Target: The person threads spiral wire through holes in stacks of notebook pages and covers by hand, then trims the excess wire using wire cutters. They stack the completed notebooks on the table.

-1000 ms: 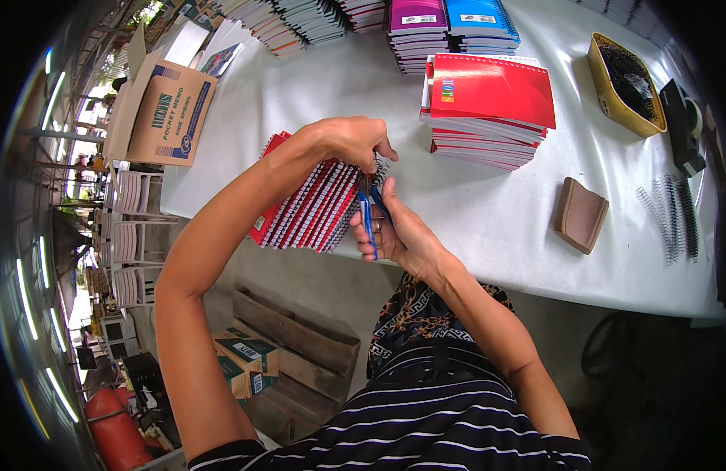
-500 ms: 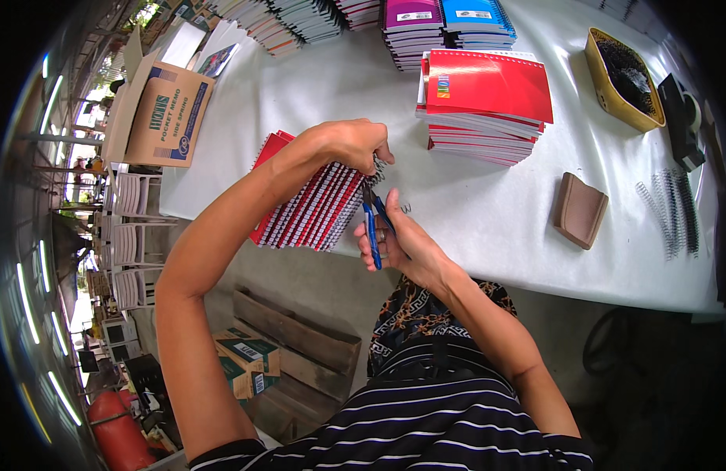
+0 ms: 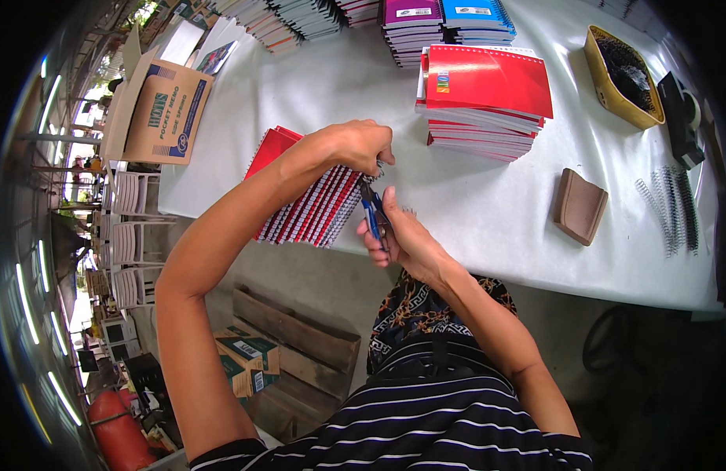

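My left hand point(image 3: 363, 147) reaches over a row of red spiral notebooks point(image 3: 276, 147) near the table's front edge. Its fingers are closed on a wire coil point(image 3: 381, 168) at the far end of the bound spines; the fingertips are partly hidden. My right hand point(image 3: 402, 239) grips blue-handled pliers point(image 3: 371, 210), with the dark jaws pointing up to the coil, just below my left fingers. A small loose bit of wire point(image 3: 410, 210) lies on the table beside my right thumb.
Unbound red notebooks point(image 3: 488, 78) are stacked ahead to the right. Purple notebooks point(image 3: 412, 12) and blue ones point(image 3: 477, 11) stand behind. Rightward are a brown block point(image 3: 580, 206), loose coils point(image 3: 671, 212), a yellow container point(image 3: 602, 67) and a black tape dispenser point(image 3: 681, 125). A cardboard box point(image 3: 168, 110) stands left.
The plier handles in my right hand have drawn closer together and the fingers have closed up. My left hand stays at the coil, nearly unmoved.
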`<action>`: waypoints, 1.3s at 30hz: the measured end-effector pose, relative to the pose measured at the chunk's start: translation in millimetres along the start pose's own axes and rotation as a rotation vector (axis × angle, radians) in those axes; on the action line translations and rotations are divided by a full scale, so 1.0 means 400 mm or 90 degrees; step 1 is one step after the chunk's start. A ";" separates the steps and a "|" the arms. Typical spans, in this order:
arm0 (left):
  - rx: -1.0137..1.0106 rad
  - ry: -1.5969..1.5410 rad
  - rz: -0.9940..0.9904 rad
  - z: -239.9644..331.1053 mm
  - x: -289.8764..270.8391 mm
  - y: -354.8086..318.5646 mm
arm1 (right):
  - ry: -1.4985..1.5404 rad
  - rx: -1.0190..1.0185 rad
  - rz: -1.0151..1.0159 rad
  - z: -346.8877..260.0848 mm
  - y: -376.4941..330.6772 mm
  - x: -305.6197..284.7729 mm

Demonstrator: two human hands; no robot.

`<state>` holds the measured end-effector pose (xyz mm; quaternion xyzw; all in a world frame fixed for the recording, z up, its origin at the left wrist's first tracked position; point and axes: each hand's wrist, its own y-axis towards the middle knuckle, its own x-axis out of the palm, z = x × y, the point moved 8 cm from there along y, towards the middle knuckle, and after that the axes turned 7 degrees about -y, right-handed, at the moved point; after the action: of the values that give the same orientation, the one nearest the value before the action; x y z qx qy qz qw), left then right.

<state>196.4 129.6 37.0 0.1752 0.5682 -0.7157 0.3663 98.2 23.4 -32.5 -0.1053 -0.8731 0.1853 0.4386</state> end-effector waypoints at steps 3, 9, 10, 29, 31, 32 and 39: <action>0.004 0.006 -0.003 0.008 -0.003 -0.004 | -0.012 -0.006 0.032 0.000 -0.015 0.008; 0.018 0.018 0.017 -0.005 0.006 0.001 | 0.058 0.021 -0.004 -0.002 0.003 0.008; 0.023 0.032 0.030 0.004 0.000 0.003 | 0.087 0.023 -0.047 0.011 0.017 -0.014; 0.008 0.076 0.107 0.002 -0.019 -0.021 | 0.059 0.028 0.032 -0.020 0.026 -0.007; 0.002 0.086 0.128 -0.012 -0.018 -0.017 | 0.051 0.035 0.034 -0.022 0.035 -0.011; -0.002 0.097 0.138 -0.018 -0.010 -0.012 | 0.047 0.038 0.033 -0.021 0.036 -0.012; 0.026 0.090 0.199 -0.027 0.005 0.003 | 0.051 0.073 0.082 -0.002 -0.001 -0.017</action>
<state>194.1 139.0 31.7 0.3186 0.5439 -0.6471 0.4288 102.8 20.9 -37.2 -0.1432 -0.8341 0.2583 0.4659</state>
